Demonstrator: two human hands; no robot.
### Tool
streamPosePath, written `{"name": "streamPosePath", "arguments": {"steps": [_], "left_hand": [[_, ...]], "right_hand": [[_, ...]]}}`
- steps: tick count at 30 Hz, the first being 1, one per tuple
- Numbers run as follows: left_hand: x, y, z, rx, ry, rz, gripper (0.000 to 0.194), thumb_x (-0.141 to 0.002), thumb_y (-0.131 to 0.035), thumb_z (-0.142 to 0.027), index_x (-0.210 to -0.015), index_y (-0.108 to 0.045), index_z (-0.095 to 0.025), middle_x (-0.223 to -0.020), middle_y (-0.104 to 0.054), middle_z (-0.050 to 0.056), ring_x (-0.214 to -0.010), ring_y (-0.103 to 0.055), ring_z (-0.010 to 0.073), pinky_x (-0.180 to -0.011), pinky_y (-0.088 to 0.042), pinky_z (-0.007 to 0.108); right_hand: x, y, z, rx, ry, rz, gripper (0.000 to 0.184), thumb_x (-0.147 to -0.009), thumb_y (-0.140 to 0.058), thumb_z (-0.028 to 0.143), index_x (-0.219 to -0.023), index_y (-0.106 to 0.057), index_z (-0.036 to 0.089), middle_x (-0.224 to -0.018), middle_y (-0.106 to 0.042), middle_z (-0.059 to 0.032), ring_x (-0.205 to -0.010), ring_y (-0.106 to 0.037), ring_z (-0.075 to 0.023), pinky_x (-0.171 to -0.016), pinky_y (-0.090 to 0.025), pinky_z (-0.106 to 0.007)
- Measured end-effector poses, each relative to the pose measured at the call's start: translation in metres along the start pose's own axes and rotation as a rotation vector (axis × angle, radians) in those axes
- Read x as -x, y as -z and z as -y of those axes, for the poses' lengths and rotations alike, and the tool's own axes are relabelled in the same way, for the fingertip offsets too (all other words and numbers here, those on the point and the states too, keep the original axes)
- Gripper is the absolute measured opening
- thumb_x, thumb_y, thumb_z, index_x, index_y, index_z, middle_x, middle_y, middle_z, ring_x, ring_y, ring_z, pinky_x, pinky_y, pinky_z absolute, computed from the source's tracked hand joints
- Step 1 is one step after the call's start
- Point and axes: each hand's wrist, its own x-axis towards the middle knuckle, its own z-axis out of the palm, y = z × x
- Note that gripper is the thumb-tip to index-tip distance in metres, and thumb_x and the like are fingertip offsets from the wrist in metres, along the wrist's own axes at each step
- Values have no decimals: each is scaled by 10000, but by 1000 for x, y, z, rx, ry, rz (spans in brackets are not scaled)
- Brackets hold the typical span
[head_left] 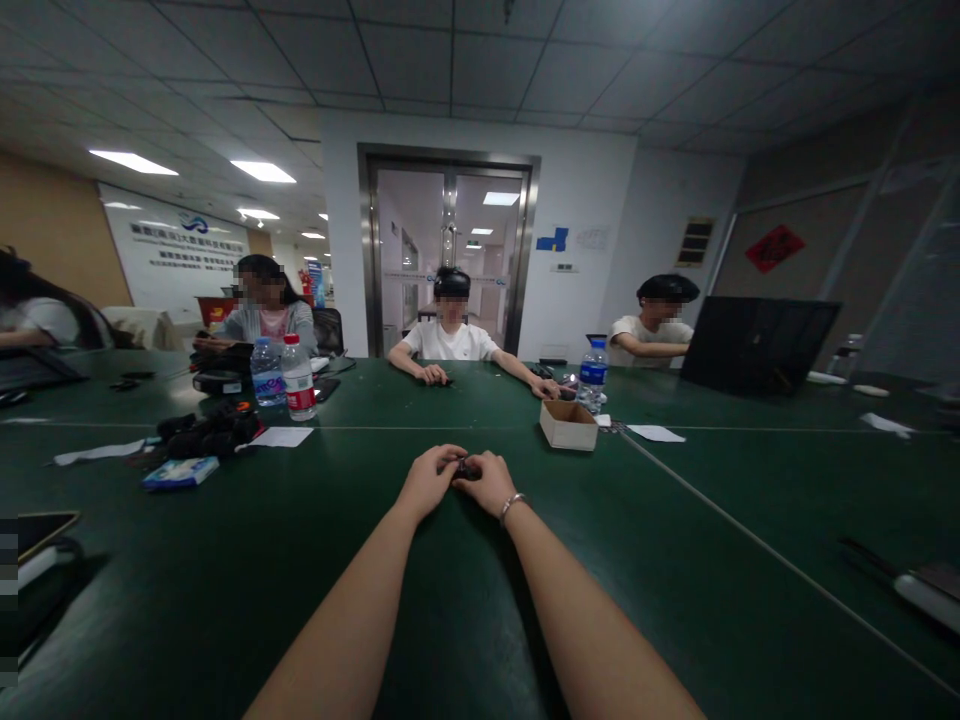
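Both of my hands meet over the green table (450,600), well in front of me. My left hand (430,478) curls its fingers round the left side of a small dark object (466,468). From the right, my right hand (489,483) grips the same object, with a bracelet (513,506) on that wrist. The object looks black and shiny; its kind is too small and too covered by the fingers to tell.
An open cardboard box (568,428) stands ahead to the right, beside a water bottle (592,375). To the left are two bottles, a blue packet (180,473) and a black bundle (210,432). Several people sit around the table. A black monitor (757,343) stands far right.
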Motion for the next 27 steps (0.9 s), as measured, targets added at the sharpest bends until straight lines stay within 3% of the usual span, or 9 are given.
{"name": "streamPosePath", "arguments": {"steps": [7,11,15,21,27], "left_hand": [[2,9,9,230,170,-46,241,-730,-594,-301,-927,-577,-163,-913,-598,76,-773,-601,168,-645,-518,270],[-1,9,17,284,247,-60,292,-692,-635,-368,-854,-571,-135,-787,-612,71,-720,-602,162,-655,-500,271],[-2,10,18,217,287,-50,345,-707,-578,-464,-793,-571,-130,-701,-616,58,-652,-586,153,-609,-461,255],[-1,11,13,-52,286,-11,480,-765,-397,-581,-714,-595,-146,-667,-624,50,-608,-565,156,-574,-398,252],[-2,11,8,-104,329,-12,547,-779,-334,-592,-693,-620,-134,-650,-629,62,-588,-564,166,-581,-384,258]], "right_hand": [[-1,-6,-2,-319,63,-50,200,-641,-646,155,-839,-640,185,-815,-629,-21,-784,-565,-169,-724,-433,-282],[-4,-9,-6,-537,31,-58,256,-616,-612,106,-860,-623,186,-789,-634,2,-648,-585,-132,-620,-471,-251],[-7,-13,-10,-663,-19,2,310,-594,-601,78,-889,-621,171,-746,-630,5,-520,-556,-100,-498,-454,-211],[-8,-13,-11,-732,-24,41,332,-601,-599,73,-916,-633,170,-704,-621,9,-517,-545,-93,-473,-432,-187],[-4,0,-5,-876,-28,124,245,-665,-604,107,-903,-636,153,-767,-619,-16,-553,-568,-90,-523,-475,-202]]}}
